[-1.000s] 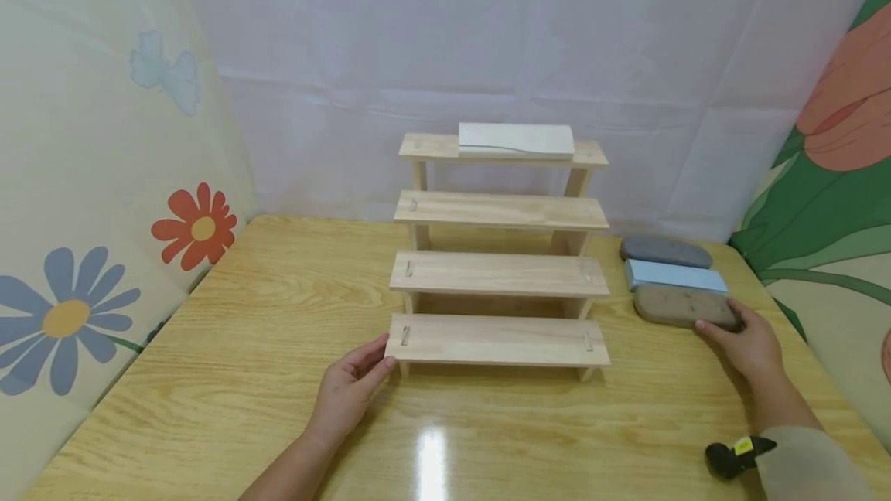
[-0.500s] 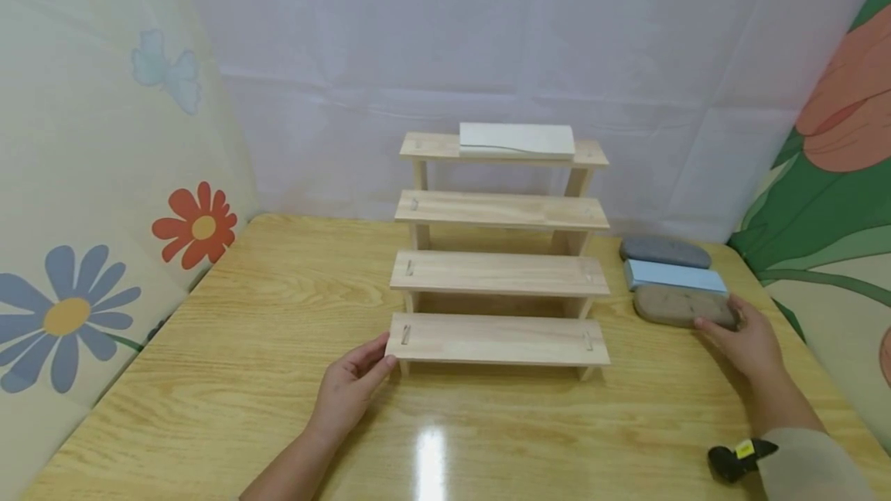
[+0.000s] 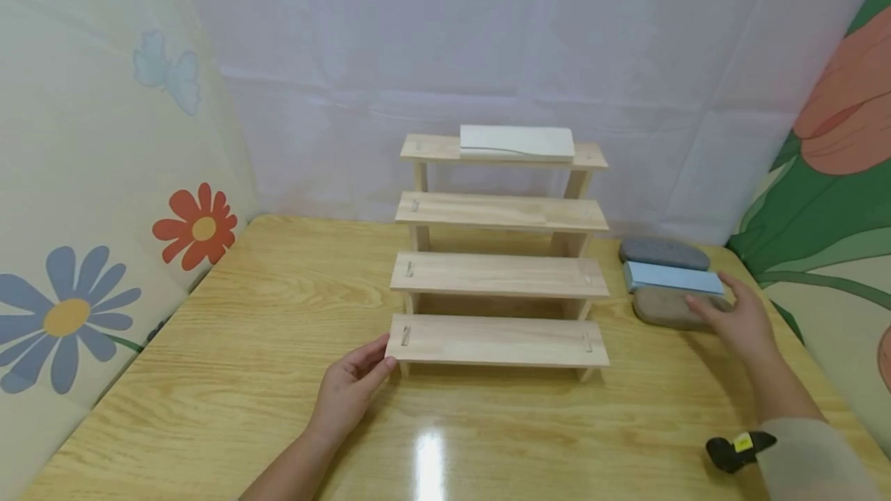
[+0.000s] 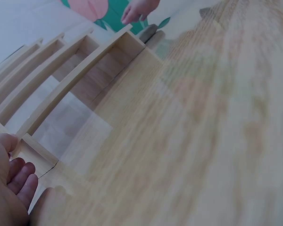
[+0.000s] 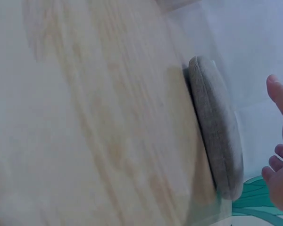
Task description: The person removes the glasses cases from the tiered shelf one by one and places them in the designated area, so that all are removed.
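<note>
Right grip (image 3: 743,323) has risen, wide, above the brown case (image 3: 660,308) beside blue case (image 3: 671,277); left grip (image 3: 353,386) pinches wooden stand (image 3: 497,274).

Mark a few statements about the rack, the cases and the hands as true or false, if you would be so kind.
1. The white case lies on the top shelf. True.
2. The rack has three shelves. False: it has four.
3. The blue case lies between the gray case and the brown case. True.
4. The left hand holds the rack by its bottom shelf. True.
5. The right hand grips the white case. False: it holds nothing, above the table by the brown case.
</note>
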### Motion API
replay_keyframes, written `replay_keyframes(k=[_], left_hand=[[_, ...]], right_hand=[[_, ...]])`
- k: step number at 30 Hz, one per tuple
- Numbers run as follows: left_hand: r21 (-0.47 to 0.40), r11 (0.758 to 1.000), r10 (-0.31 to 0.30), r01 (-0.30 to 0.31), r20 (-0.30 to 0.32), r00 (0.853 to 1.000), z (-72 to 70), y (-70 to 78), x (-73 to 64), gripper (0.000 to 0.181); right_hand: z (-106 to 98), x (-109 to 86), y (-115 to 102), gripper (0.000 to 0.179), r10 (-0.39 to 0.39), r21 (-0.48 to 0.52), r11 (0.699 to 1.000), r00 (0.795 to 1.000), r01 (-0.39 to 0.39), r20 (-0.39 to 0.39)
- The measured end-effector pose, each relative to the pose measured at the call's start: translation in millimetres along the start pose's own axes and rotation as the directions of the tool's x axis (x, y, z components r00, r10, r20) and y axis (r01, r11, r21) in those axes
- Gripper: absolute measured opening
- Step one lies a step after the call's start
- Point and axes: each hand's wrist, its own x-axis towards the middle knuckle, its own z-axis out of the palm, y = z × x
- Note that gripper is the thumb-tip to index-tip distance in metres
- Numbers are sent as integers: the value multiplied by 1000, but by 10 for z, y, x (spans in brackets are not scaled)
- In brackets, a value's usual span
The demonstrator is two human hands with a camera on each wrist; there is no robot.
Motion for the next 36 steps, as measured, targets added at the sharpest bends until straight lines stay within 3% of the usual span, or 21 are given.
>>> replay_keyframes(k=[18,26,36], left_hand=[[-7,1000,-1,1,0,1000,-1,5,-4,41],[-14,1000,0,0,2,1000,-3,-11,0,41],[-13,1000,-7,7,-1,1000,3,3,-4,41]], right_hand=[[-29,176,-425,90,-75,4,997,997,75,20],[-52,277,-677,90,-96,31,995,994,94,60],[-21,376,-1023,91,-109,49,993,993,106,54]])
